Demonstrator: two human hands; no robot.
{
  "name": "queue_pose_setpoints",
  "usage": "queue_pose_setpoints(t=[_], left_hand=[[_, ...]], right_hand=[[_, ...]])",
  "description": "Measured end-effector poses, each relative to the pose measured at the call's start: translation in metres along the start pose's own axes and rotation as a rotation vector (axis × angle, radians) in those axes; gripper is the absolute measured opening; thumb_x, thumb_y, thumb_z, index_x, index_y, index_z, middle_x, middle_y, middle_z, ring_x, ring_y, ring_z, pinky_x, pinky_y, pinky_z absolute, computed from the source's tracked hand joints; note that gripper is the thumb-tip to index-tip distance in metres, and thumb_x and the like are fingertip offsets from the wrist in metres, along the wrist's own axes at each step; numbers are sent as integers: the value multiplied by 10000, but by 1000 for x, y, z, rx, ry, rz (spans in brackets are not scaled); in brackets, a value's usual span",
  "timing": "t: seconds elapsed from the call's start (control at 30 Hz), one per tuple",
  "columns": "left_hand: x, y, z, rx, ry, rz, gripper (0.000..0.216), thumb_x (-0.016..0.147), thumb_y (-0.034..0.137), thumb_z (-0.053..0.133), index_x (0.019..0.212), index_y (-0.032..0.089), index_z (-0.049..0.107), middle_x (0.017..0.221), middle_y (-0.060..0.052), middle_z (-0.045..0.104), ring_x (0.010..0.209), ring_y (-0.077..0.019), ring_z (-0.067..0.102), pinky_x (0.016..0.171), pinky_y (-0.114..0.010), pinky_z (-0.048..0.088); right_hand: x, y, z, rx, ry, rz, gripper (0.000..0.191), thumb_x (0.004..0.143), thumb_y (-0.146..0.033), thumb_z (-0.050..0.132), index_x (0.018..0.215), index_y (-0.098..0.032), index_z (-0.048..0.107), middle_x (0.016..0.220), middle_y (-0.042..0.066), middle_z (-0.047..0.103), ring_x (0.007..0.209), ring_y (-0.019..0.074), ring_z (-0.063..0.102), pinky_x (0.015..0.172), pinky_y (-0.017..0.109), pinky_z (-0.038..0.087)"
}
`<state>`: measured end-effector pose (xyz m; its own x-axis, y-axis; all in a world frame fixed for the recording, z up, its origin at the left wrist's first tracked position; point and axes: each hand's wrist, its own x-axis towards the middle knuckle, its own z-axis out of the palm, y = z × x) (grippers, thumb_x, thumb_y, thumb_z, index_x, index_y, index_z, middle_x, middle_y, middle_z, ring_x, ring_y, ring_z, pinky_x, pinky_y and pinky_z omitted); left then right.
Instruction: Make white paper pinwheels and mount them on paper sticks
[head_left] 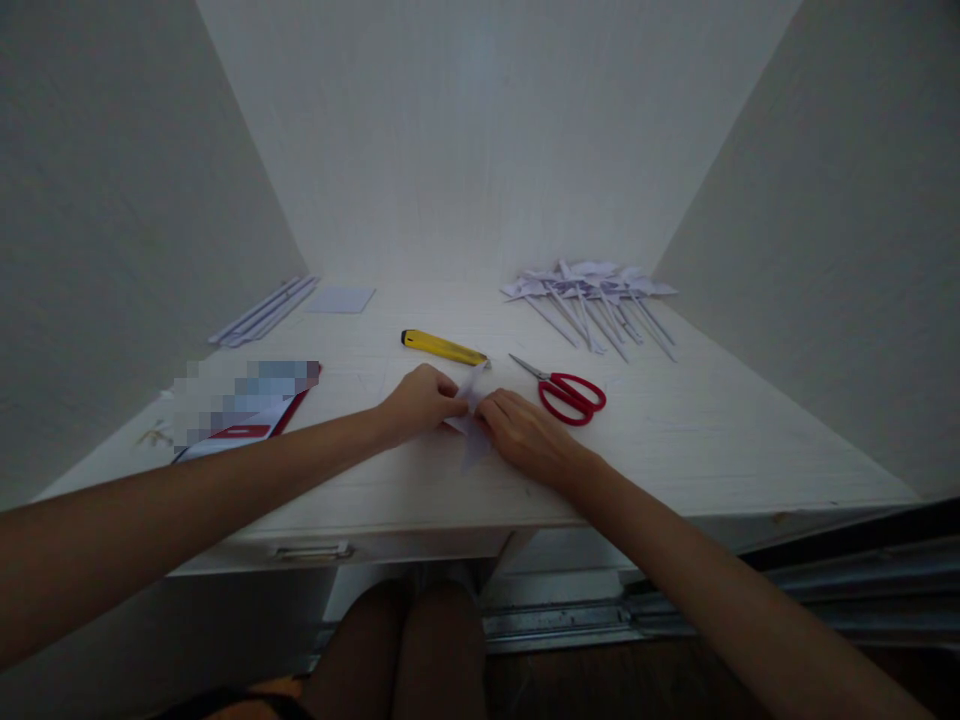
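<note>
Between my two hands is a folded white paper pinwheel (471,445), its pointed blades sticking out above and below my fingers. My left hand (421,402) pinches its left side. From the right, my right hand (523,430) grips it near the middle, fingers bent and closed, hiding the centre. Just beyond the paper lies a yellow utility knife (444,347), its tip close to the upper blade. A pair of scissors (570,396) with red handles rests beside my right hand, points toward the upper left.
Finished-looking paper pinwheels on sticks (592,290) are heaped at the back right. Several rolled paper sticks (266,312) and a square paper sheet (341,299) lie at the back left. A partly blurred red-edged item (296,402) sits nearer. Walls enclose the white desk (720,440).
</note>
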<state>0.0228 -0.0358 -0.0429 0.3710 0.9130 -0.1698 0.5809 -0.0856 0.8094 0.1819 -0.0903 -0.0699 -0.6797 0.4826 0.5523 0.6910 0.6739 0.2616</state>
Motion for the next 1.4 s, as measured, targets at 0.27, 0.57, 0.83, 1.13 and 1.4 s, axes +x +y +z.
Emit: queue_pose_setpoints(t=[0.27,0.57,0.83,1.13,1.4], left_hand=[[-4,0,2,293,178,189,364,630,186,573,378,162,312,384,75,238,435,-63,248,447,-232,154],[-8,3,8,386,245,278,217,683,222,562,486,132,555,435,46,437,479,-84,392,495,-222,236],[0,-1,9,239,286,372,177,725,245,558,690,129,686,605,-1,644,570,-115,544,553,-209,370],[3,-8,18,52,373,494,156,749,221,592,845,167,703,810,-7,712,735,-155,642,715,-248,484],[2,-9,19,103,425,527,131,762,222,606,834,156,694,799,-18,705,738,-140,637,709,-230,472]], right_hand=[[1,0,4,-8,12,-31,202,885,-92,394,768,-102,558,698,78,568,683,182,513,637,297,446],[6,-2,6,132,-23,146,109,847,-99,463,756,-127,516,700,74,573,666,170,526,600,277,441],[7,1,13,162,126,313,136,848,-101,408,740,-152,475,710,82,560,669,182,513,593,297,436],[9,3,18,94,194,329,162,839,-91,409,706,-167,461,672,59,526,637,169,507,584,279,437],[9,4,18,202,232,382,155,821,-97,427,693,-185,434,643,24,506,598,140,493,549,248,407]])
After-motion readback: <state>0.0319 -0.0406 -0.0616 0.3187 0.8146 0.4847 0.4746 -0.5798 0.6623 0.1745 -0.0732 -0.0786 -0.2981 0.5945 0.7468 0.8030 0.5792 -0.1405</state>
